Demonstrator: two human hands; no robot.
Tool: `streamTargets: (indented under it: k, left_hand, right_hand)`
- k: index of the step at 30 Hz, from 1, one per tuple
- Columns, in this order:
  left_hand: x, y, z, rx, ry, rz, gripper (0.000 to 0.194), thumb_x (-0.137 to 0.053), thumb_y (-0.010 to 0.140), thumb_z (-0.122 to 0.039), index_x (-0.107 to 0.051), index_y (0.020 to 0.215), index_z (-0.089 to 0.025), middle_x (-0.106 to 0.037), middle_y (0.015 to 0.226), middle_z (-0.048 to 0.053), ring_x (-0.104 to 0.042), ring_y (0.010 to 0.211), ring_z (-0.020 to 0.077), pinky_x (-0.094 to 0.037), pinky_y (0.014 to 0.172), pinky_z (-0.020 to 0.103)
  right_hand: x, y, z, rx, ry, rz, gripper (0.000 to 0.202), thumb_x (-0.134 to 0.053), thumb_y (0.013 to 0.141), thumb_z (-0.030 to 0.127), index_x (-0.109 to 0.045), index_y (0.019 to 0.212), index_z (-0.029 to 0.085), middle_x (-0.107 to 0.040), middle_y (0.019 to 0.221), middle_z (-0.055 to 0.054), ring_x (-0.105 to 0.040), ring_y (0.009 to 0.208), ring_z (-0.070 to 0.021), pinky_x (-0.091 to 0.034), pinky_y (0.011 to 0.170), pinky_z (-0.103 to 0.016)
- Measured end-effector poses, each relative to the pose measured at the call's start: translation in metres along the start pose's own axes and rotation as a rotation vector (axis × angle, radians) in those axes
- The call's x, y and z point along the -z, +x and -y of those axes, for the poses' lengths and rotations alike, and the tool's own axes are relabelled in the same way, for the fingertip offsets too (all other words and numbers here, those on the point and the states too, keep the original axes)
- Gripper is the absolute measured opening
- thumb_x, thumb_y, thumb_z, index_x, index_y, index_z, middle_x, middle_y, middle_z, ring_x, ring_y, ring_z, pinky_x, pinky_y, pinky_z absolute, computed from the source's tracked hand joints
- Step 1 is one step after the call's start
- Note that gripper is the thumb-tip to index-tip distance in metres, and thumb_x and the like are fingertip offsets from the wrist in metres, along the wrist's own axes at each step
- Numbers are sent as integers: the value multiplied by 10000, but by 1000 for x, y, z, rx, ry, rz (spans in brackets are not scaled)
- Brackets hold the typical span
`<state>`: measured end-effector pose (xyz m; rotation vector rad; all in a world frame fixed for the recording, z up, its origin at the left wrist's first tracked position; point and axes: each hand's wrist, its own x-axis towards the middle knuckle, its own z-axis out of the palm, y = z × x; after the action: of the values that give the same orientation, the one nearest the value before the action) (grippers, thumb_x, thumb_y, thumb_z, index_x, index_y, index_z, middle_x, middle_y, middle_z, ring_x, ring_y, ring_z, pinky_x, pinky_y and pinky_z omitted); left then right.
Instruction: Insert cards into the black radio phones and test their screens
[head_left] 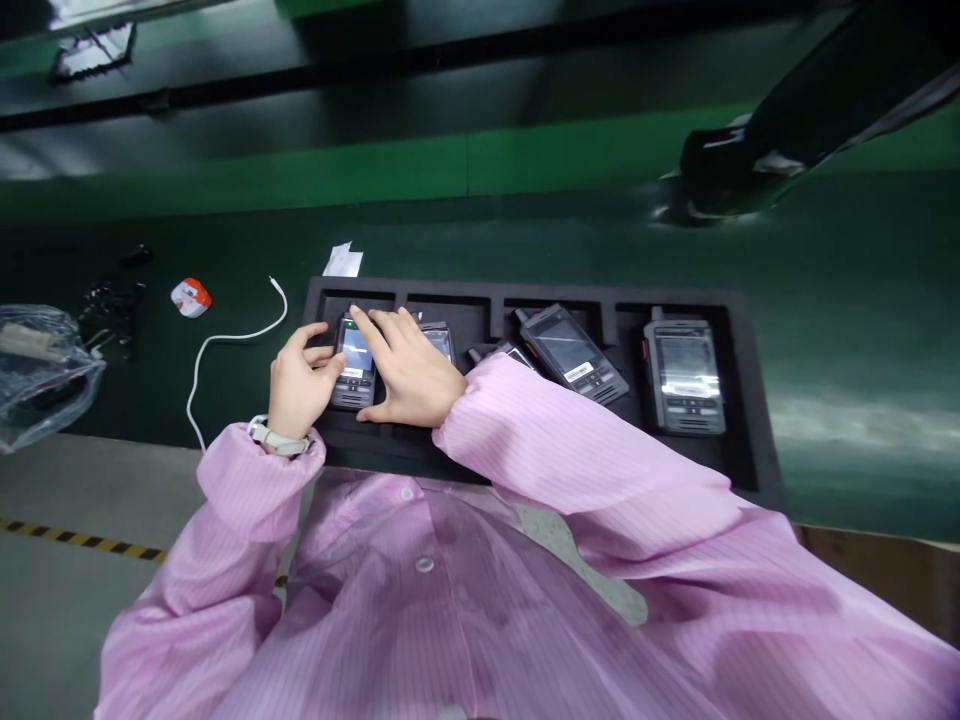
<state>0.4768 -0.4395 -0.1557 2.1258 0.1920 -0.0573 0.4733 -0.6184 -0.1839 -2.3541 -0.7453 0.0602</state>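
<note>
A black foam tray (757,420) holds several dark handheld devices. The leftmost device (356,352), its screen lit and a small green light at its top, sits between my two hands. My left hand (298,378) has its thumb on the left part of this device, fingers apart. From the other side my right hand (412,368) reaches over it, fingers spread and index finger at its top edge. Partly behind my right hand is a second device (439,340). Another device (574,352) lies tilted across the compartments, overlapping one beneath; the rightmost device (685,375) rests upright in its slot.
Left of the tray are a white cable (196,375), an orange and white object (191,297), dark cables (112,300) and a clear plastic bag (45,375). White paper (343,261) lies behind the tray. A dark post (720,170) stands at the back right.
</note>
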Motion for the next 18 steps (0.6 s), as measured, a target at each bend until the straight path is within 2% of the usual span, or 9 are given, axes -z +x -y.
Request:
streamTargets:
  k: [7,10,13,16,18]
  left_hand:
    - [3,-1,-9,-33,226,25,364,-728,782,-137,-693,1138,-199,-800,902,60,-787,878,255,-607,907,421]
    - [1,-3,-13,-50,322,43,426,-676,828,-97,-667,1235,-218,-785,1134,102,-769,987,278,-587,952,466]
    - [-2,-5,-14,-70,313,34,546,-636,840,-51,-602,1354,-232,-683,1379,130,-739,1058,276,-597,922,459]
    - [-4,-6,-14,-58,300,17,616,-640,838,-40,-547,1425,-205,-655,1402,152,-727,1064,275,-587,956,475]
    - [-4,-6,-13,-54,288,4,653,-642,835,-36,-513,1459,-184,-649,1401,164,-727,1058,269,-573,991,481]
  right_hand:
    - [-2,3,1,15,-38,-8,1344,-939,626,472,-172,1628,8,-379,1572,-342,-344,1523,-460,-195,1289,-654]
    - [-5,3,2,25,-51,-11,1329,-930,635,485,-183,1628,14,-372,1586,-345,-342,1525,-466,-203,1282,-667]
    - [-5,3,1,7,-62,15,1332,-929,646,491,-177,1633,7,-342,1611,-356,-317,1541,-476,-188,1289,-659]
    - [7,1,6,-26,-25,25,1354,-895,658,612,-195,1623,-30,-200,1664,-386,-212,1575,-515,-176,1292,-658]
    - [24,-9,19,12,50,-53,1217,-794,756,669,-250,1613,-2,-150,1698,-346,-155,1598,-496,-195,1286,-667]
